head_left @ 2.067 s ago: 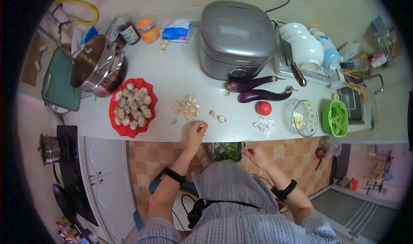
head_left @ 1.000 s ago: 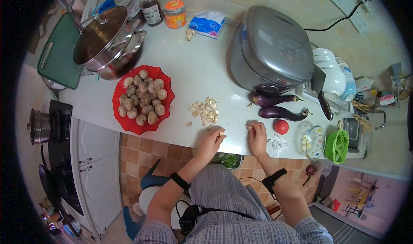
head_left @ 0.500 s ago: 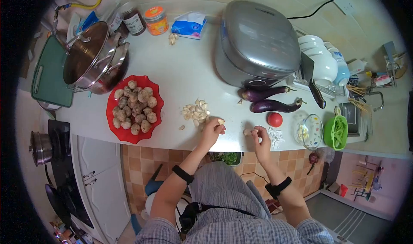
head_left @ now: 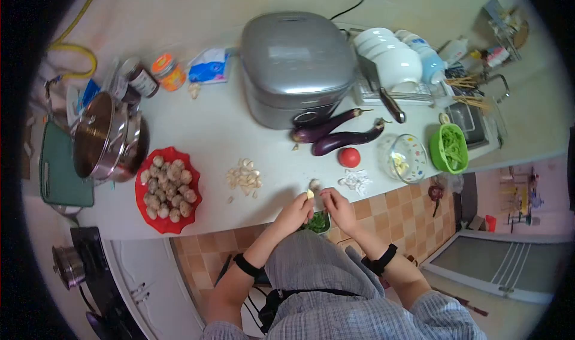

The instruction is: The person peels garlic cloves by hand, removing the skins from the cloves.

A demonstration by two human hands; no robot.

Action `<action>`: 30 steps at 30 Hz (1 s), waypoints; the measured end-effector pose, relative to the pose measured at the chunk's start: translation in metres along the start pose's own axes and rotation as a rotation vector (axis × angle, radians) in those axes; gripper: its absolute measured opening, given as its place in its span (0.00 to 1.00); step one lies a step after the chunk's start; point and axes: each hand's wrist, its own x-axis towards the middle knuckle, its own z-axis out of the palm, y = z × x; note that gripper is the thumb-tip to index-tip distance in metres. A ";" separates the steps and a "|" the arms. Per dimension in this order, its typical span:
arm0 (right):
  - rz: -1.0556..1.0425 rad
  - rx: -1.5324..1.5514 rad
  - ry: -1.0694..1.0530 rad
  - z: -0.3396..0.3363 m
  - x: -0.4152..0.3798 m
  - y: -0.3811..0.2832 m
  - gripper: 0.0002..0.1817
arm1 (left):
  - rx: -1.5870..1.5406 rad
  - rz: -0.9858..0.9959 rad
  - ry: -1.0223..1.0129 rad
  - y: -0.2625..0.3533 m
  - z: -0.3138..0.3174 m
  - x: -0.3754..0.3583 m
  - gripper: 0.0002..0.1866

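At the counter's front edge, my left hand point(head_left: 294, 213) pinches a pale yellowish garlic clove point(head_left: 309, 194) that sticks up from the fingertips. Close to its right is my right hand point(head_left: 339, 212), thumb and fingers pressed together; whatever they hold, if anything, is too small to make out. Just beyond both hands sits a small piece of garlic bulb point(head_left: 314, 184). Farther left lies a loose pile of garlic cloves point(head_left: 244, 177). White papery skins point(head_left: 355, 182) are scattered to the right. A clear patterned glass bowl point(head_left: 414, 160) contains a few pale pieces.
A red scalloped dish point(head_left: 169, 226) of mushrooms and a steel pot point(head_left: 102, 139) stand left. Eggplants point(head_left: 347, 138) and a tomato point(head_left: 349, 156) lie before a grey rice cooker point(head_left: 299, 58). A cleaver point(head_left: 390, 103) leans by stacked bowls. A green basket point(head_left: 440, 151) stands right.
The view has turned, shifting the counter items leftward. My hands have come closer together, and the clove now stands upright in my left fingertips.
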 end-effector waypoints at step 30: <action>-0.005 0.090 -0.091 -0.164 -0.086 0.128 0.10 | 0.448 0.278 0.194 0.077 0.262 0.140 0.17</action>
